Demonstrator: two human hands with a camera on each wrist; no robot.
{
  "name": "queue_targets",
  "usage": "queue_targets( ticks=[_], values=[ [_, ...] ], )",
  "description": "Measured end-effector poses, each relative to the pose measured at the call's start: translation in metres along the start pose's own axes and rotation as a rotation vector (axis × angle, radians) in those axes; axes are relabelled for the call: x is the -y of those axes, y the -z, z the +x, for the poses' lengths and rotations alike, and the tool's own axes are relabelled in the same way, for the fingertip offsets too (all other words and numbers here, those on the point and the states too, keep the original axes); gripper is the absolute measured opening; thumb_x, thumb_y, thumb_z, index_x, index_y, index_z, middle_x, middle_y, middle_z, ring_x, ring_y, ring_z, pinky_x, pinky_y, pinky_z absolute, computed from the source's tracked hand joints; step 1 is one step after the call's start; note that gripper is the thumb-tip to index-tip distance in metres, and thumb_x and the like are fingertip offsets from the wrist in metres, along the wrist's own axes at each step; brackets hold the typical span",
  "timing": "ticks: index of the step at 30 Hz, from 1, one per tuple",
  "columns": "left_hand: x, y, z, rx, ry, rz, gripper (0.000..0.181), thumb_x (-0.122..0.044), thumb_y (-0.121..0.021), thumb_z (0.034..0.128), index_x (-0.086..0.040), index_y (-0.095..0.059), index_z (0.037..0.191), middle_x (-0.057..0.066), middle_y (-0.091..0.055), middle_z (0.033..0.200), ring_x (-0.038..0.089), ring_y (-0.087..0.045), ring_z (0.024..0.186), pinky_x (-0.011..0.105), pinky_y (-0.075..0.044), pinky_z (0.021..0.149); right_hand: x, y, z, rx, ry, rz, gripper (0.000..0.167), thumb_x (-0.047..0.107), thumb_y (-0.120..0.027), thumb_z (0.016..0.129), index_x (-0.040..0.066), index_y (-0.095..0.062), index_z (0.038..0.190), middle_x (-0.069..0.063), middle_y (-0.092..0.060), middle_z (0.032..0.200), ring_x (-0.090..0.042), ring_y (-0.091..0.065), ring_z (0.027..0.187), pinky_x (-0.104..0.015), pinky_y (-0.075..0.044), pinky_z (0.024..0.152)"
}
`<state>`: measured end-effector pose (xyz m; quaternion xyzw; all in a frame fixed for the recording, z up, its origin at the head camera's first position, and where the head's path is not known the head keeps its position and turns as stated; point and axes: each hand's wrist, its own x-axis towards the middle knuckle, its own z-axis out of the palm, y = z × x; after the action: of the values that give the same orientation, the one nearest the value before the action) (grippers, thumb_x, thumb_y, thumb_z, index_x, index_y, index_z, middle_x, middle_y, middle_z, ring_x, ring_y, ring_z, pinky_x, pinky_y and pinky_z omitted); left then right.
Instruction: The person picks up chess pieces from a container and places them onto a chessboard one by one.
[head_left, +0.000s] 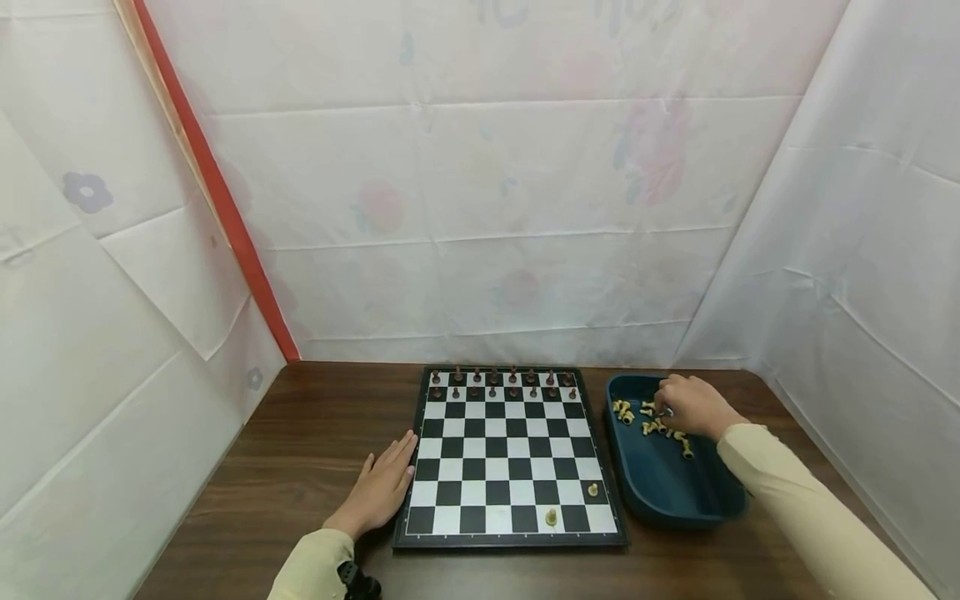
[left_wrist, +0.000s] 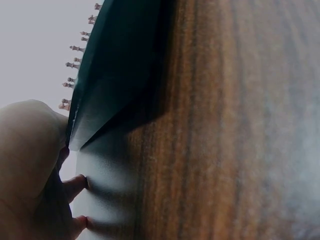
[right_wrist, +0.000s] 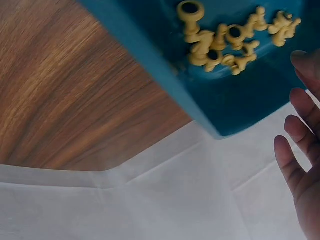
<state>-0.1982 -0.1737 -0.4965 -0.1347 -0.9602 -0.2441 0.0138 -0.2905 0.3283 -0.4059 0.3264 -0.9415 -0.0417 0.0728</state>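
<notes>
The person's right hand (head_left: 693,404) reaches over the far part of the teal tray (head_left: 667,487), which stands near the right edge of the tabletop (head_left: 315,433). Cream chess pieces (right_wrist: 202,47) lie tumbled in it. Lifting one cleanly probably calls for pinching a single piece by its stem, from the edge of the heap, without dragging its neighbours. The right fingers are parted and lightly bent, thumb apart, with nothing visible between them; contact with a piece cannot be told. The left hand (head_left: 382,483) lies with fingers extended and unclenched, touching the chessboard (head_left: 496,452) along its left side, a light touch that should suffice to steady it. Two light pieces (head_left: 551,517) stand near its near right corner.
</notes>
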Motion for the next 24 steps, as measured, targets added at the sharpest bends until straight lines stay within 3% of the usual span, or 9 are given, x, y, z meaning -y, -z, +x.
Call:
queue_targets(
  ticks=[4,11,18,24],
  values=[
    [0.001,0.0,0.0,0.002,0.003,0.01,0.05,-0.019,-0.044,0.1021,-0.003,-0.031,0.148,0.013,-0.028,0.154,0.038,-0.027,0.138,0.067,-0.012,0.106,-0.009,-0.004,0.002,0.019,-0.05,0.005,0.009,0.005,-0.077,0.074,0.012,-0.071,0.075,0.003,-0.056,0.073,-0.016,-0.053,0.065,-0.034,-0.046,0.056],
    [0.002,0.0,-0.001,0.001,0.007,0.008,0.05,-0.019,-0.044,0.1018,-0.003,-0.032,0.148,0.013,-0.028,0.154,0.038,-0.028,0.138,0.067,-0.013,0.106,-0.017,-0.009,0.004,0.052,-0.12,0.043,0.027,0.001,-0.069,0.076,0.018,-0.054,0.061,0.005,-0.045,0.066,-0.012,-0.037,0.058,-0.03,-0.032,0.052],
    [0.001,-0.001,-0.001,-0.007,-0.001,0.005,0.049,-0.018,-0.043,0.1017,-0.003,-0.033,0.148,0.013,-0.029,0.153,0.038,-0.028,0.138,0.067,-0.013,0.106,-0.019,-0.014,0.006,0.109,-0.141,0.012,0.01,0.005,-0.076,0.074,0.011,-0.068,0.077,0.0,-0.057,0.078,-0.018,-0.051,0.069,-0.037,-0.044,0.058],
    [0.001,0.0,-0.001,-0.014,-0.011,0.011,0.049,-0.018,-0.044,0.1017,-0.003,-0.034,0.148,0.013,-0.029,0.153,0.038,-0.029,0.138,0.067,-0.014,0.105,-0.022,-0.024,0.008,0.155,-0.154,-0.042,0.016,0.009,-0.08,0.073,0.008,-0.071,0.087,-0.004,-0.063,0.084,-0.025,-0.058,0.077,-0.041,-0.049,0.064]
  ],
)
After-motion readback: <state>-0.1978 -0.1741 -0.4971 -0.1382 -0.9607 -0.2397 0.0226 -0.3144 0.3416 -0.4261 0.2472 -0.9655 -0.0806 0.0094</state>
